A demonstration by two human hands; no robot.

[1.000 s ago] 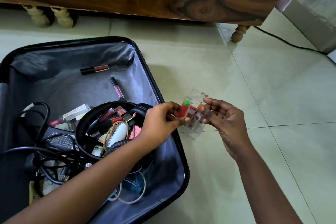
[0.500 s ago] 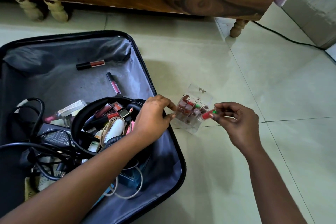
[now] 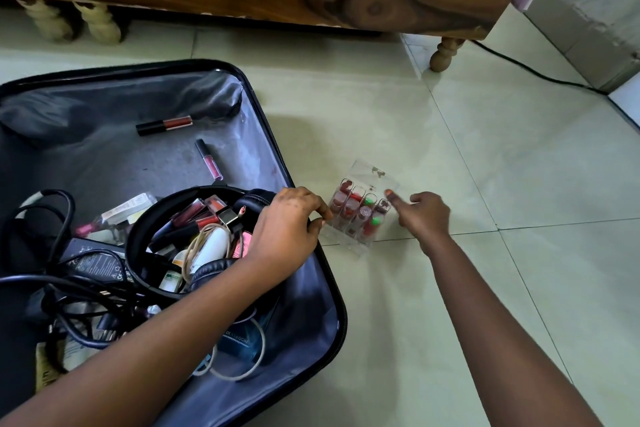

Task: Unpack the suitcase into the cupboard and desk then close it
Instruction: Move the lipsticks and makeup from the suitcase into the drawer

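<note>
Two hands at frame centre: left hand (image 3: 287, 225) pinches a clear organiser (image 3: 360, 210) (holding lipsticks); right hand (image 3: 424, 215) loosely spread beside it.

Open suitcase (image 3: 298, 191), cluttered, on floor

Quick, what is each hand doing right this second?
Left hand: fingers pinch the near-left edge of the clear plastic lipstick organiser on the tiled floor.
Right hand: open, holding nothing, one finger extended to the organiser's right side.
</note>
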